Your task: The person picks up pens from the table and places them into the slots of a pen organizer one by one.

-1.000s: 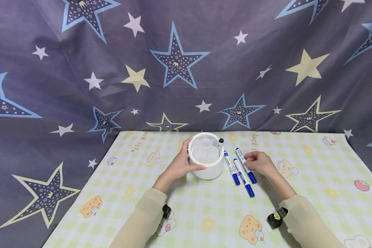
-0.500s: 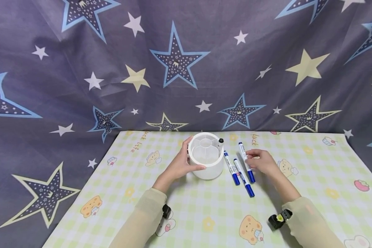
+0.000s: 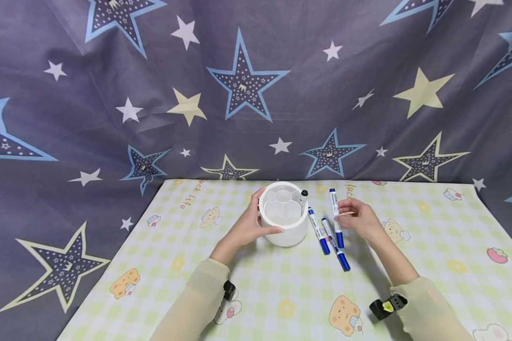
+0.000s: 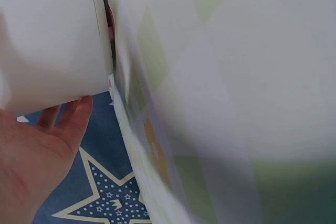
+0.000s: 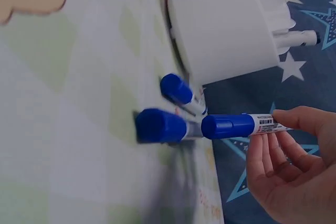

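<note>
Pinching a slim, cylindrical blue-capped marker [image 3: 335,211], the right hand [image 3: 360,220] holds it above the checked tablecloth [image 3: 260,298], near two matching markers [image 3: 318,231]. The left hand [image 3: 246,226] grips a smooth, round white divided pen holder [image 3: 288,236].

We note head view evenly bright, soft shadows on the table [image 3: 311,289]; both wrist views dimmer, softer.

White holder [image 3: 287,237]; blue-white markers [image 3: 319,231]; green-white checked cloth [image 3: 307,284]; grey-purple starred curtain [image 3: 298,42].
</note>
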`<state>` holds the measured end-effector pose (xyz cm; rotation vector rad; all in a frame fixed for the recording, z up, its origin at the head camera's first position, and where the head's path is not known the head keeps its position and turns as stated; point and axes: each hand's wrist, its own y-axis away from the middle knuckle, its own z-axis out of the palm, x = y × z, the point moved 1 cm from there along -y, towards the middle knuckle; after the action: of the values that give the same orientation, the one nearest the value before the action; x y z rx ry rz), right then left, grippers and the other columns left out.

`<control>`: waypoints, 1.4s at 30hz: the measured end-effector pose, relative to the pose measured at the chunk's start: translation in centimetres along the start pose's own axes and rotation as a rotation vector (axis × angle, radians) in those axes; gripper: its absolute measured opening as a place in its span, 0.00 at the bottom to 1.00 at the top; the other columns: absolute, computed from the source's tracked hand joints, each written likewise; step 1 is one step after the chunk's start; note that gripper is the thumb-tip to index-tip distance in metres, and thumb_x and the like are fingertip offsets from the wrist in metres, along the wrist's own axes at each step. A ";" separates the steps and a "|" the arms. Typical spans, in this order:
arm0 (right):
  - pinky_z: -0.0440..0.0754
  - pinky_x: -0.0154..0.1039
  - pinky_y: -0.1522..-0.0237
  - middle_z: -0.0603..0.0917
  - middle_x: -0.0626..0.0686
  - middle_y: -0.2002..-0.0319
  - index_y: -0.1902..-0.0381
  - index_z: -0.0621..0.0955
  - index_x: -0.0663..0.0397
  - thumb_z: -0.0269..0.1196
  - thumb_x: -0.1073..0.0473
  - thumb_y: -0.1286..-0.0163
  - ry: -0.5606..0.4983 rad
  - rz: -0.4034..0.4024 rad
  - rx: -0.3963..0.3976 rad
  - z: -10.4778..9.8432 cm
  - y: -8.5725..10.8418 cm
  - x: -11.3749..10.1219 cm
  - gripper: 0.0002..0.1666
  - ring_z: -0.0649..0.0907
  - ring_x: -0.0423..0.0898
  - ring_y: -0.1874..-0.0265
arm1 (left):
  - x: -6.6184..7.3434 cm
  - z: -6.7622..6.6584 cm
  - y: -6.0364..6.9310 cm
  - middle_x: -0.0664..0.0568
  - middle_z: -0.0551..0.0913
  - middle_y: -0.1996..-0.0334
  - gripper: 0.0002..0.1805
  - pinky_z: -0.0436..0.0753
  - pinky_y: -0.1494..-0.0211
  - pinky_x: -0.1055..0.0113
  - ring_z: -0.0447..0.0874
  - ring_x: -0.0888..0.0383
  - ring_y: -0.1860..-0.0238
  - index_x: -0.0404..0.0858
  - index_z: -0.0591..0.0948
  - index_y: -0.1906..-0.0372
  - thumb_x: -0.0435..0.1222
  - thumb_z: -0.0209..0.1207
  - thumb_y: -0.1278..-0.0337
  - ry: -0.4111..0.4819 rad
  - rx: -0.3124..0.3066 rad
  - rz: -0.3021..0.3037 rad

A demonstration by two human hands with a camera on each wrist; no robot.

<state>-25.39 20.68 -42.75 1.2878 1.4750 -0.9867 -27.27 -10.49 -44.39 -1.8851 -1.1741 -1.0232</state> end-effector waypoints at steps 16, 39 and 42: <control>0.85 0.26 0.61 0.81 0.39 0.65 0.43 0.72 0.71 0.65 0.69 0.37 -0.005 -0.053 0.068 1.2 1.4 -3.0 0.25 0.82 0.29 0.67 | 3.9 -0.7 1.4 0.39 0.62 0.25 0.65 0.72 0.27 0.51 0.69 0.42 0.29 0.43 0.44 0.20 0.34 0.77 0.58 -0.004 -0.035 -0.027; 0.83 0.22 0.61 0.78 0.32 0.68 0.50 0.71 0.66 0.66 0.74 0.39 -0.094 -0.119 0.157 3.2 2.4 -6.4 0.21 0.81 0.28 0.66 | 3.9 -0.7 1.4 0.40 0.60 0.24 0.65 0.68 0.24 0.50 0.65 0.43 0.27 0.46 0.44 0.20 0.35 0.77 0.57 -0.010 -0.033 -0.029; 0.83 0.23 0.61 0.78 0.32 0.69 0.52 0.71 0.64 0.66 0.75 0.40 -0.113 -0.135 0.166 3.4 2.4 -6.7 0.21 0.82 0.29 0.67 | 4.0 -0.7 1.5 0.40 0.60 0.24 0.65 0.69 0.25 0.50 0.66 0.43 0.27 0.45 0.44 0.20 0.35 0.77 0.57 -0.010 -0.033 -0.031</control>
<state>-22.36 15.97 -37.19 1.2390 1.4318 -1.2726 -24.95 -10.05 -40.81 -1.9049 -1.2019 -1.0571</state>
